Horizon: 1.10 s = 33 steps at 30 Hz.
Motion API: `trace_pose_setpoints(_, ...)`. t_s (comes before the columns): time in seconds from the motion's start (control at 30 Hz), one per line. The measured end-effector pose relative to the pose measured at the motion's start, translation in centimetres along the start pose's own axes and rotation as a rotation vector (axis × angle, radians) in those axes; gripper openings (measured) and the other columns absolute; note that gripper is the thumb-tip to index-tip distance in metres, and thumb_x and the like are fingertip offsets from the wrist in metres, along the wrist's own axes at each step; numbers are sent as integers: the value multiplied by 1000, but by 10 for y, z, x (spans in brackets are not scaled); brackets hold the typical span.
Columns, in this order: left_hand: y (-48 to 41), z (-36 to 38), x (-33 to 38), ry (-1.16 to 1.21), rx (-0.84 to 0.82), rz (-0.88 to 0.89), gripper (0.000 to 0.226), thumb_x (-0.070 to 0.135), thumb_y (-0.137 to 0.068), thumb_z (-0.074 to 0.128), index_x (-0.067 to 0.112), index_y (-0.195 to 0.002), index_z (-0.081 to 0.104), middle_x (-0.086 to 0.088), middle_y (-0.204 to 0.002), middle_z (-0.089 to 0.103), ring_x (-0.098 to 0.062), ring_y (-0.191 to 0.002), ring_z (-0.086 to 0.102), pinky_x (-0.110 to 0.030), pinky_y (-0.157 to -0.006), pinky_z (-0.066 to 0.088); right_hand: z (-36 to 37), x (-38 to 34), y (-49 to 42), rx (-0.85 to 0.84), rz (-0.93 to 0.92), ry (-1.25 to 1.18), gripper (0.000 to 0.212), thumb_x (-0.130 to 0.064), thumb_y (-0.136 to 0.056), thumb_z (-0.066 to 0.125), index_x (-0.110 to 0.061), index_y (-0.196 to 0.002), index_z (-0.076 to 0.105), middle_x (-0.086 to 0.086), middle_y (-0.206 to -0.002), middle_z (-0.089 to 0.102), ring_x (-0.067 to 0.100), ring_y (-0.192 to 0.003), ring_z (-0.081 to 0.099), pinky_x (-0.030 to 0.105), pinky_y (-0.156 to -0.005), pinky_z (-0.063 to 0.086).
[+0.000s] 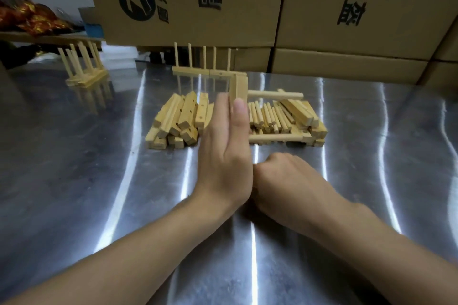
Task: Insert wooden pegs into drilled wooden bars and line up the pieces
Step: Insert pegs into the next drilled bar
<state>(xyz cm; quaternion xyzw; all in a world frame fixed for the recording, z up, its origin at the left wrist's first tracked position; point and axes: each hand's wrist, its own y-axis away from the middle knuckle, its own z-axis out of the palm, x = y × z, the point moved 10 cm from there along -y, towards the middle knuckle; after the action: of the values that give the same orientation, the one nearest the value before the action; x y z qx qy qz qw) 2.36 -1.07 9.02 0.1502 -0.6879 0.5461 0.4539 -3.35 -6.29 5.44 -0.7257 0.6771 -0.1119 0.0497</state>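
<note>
- The left hand [224, 156] is in the middle of the tabletop [99, 181]. It stands on its edge, with flat fingers [223, 109] on 1 side of a wooden bar [239, 86] and the thumb on the other side, pinching it.
- The wooden bar stands upright. 2 side pegs [275, 94] point from it toward 3 o'clock, 1 high and 1 low.
- The right hand [280, 176] is just beside the left wrist, at 5 o'clock from it. Its fingers curl under, and I cannot tell if they hold anything.
- A pile of drilled bars [178, 119] lies at 9 o'clock from the left hand.
- Loose pegs [267, 116] lie in a heap at 3 o'clock, with more bars beside them.
- At 12 o'clock sits a finished row [203, 70] with 5 pegs standing up.
- At 10 o'clock is another pegged set [84, 74].
- Cardboard boxes [188, 0] stand behind.
</note>
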Motion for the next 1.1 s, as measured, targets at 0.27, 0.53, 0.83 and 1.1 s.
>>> trace_pose_setpoints(0.27, -20, -25, -38, 79, 85, -242, 44, 48, -114, 26, 22, -89, 50, 3, -78, 48, -14, -70, 45, -34, -66, 42, -37, 50, 26, 279, 260, -117, 24, -53, -87, 66, -40, -98, 49, -20, -92, 55, 6, -84, 53, 33, -72, 50)
trace_pose_setpoints(0.53, -16, -34, -65, 245, 203, -498, 49, 56, -112, 32, 27, -93, 66, 11, -77, 61, -9, -73, 54, -28, -72, 46, 17, 51, 27, 41, 355, -1000, 41, -68, -80, 78, -39, -108, 71, -5, -88, 74, 5, -73, 67, 21, -68, 53)
trace_pose_setpoints(0.83, -5, -2, -62, 219, -39, -442, 50, 79, -97, 24, 51, -117, 61, 17, -94, 66, -1, -89, 68, -27, -80, 57, -1, 69, 29, 495, 541, -1349, 18, -31, -73, 85, -20, -87, 82, 9, -82, 78, 16, -72, 73, 20, -61, 55)
trace_pose_setpoints(1.1, -15, 5, -77, 282, -66, -542, 56, 85, -87, 35, 63, -137, 46, 20, -125, 67, -4, -99, 71, -34, -81, 60, -42, 137, -5, 434, 565, -1119, 18, -34, -79, 79, -19, -88, 84, 8, -75, 76, 10, -65, 66, 21, -60, 51)
